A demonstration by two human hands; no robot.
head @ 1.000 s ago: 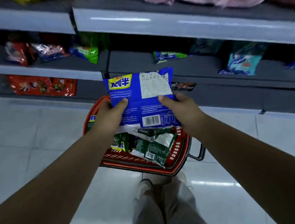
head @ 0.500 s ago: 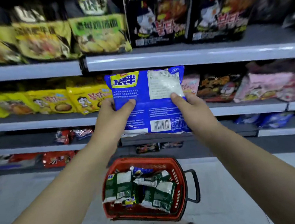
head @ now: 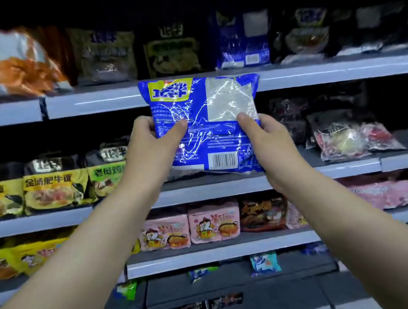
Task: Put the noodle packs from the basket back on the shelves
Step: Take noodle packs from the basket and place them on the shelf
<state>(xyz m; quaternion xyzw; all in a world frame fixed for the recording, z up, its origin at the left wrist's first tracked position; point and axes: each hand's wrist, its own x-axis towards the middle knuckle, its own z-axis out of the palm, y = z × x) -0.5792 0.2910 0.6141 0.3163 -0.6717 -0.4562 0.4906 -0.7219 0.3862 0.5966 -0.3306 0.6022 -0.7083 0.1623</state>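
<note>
Two bare forearms reach up and forward from the bottom corners of the view, converging toward the middle. The left hand (head: 151, 146) and the right hand (head: 272, 143) each grip a lower side of one blue noodle pack (head: 203, 127). Both thumbs lie flat on the near face, and the other fingers curl round behind it, out of sight. The left thumb (head: 179, 127) and the right thumb (head: 244, 120) sit at about the same height, and the wrists angle inward.

The pack is upright with its printed back and barcode toward the camera. It is held in the air in front of the shelving. Its top edge overlaps the front rail of the top shelf (head: 326, 73), and its lower edge is level with the rail of the middle shelf (head: 347, 167). Whether it touches either shelf cannot be told.

Behind the left forearm, three yellow-and-black packs (head: 55, 184) stand in a row on the middle shelf. On the shelf below (head: 207, 261), two pink packs (head: 214, 223) stand side by side, with one dark red pack (head: 262, 214) just beside them. Farther up, the top shelf carries one blue pack (head: 242, 40) between blurred dark packs, and an orange pack (head: 10, 63) at the far left.
</note>
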